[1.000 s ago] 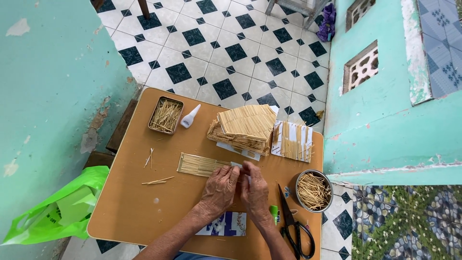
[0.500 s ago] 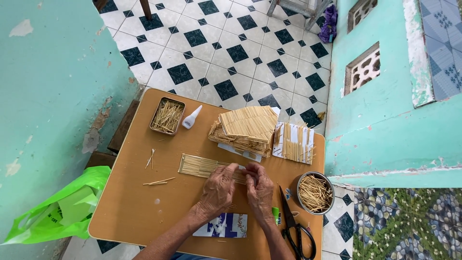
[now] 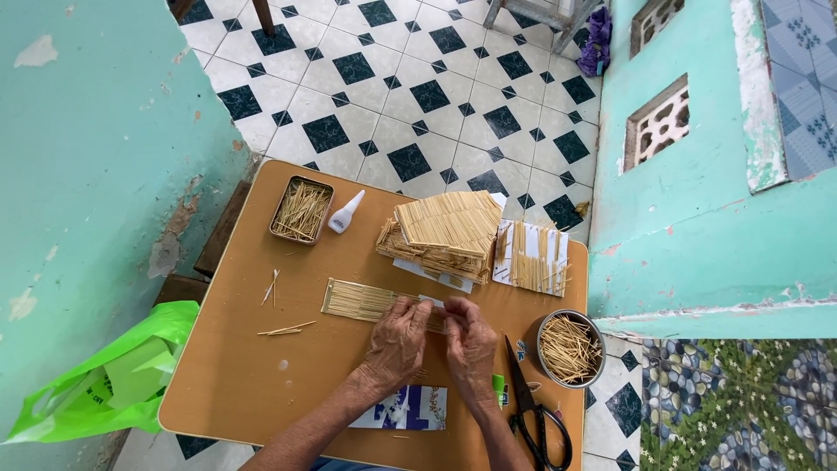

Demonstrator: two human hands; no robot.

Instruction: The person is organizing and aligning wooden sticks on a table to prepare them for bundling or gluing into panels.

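At the bottom of the frame, a printed blue-and-white card [image 3: 403, 407] and black-handled scissors [image 3: 534, 410] are seen lying on the tabletop [image 3: 235, 384], neither being touched. Just above them, the left hand [image 3: 397, 342] and the right hand [image 3: 471, 344] are brought together at the right end of a flat mat of thin sticks [image 3: 370, 301], laid side by side near the middle of the frame. The grip of each hand is drawn nearly closed, fingertips pinched on the mat's end sticks; whether a single loose stick is held between them cannot be told.

The mat is judged to be partly built: a strip is already laid, and the work is being done at its right edge. A round tin of loose sticks [image 3: 568, 347] at centre right is well filled, so plenty of material appears to be left. A few stray sticks [image 3: 286, 329] lie at the left.

Farther up, a stack of finished stick panels [image 3: 443, 231] is piled, with a striped sheet of sticks [image 3: 532, 257] beside it, which suggests much is already done. At the upper left, a rectangular tin of sticks [image 3: 302, 210] and a small white glue bottle [image 3: 346, 212] are set.
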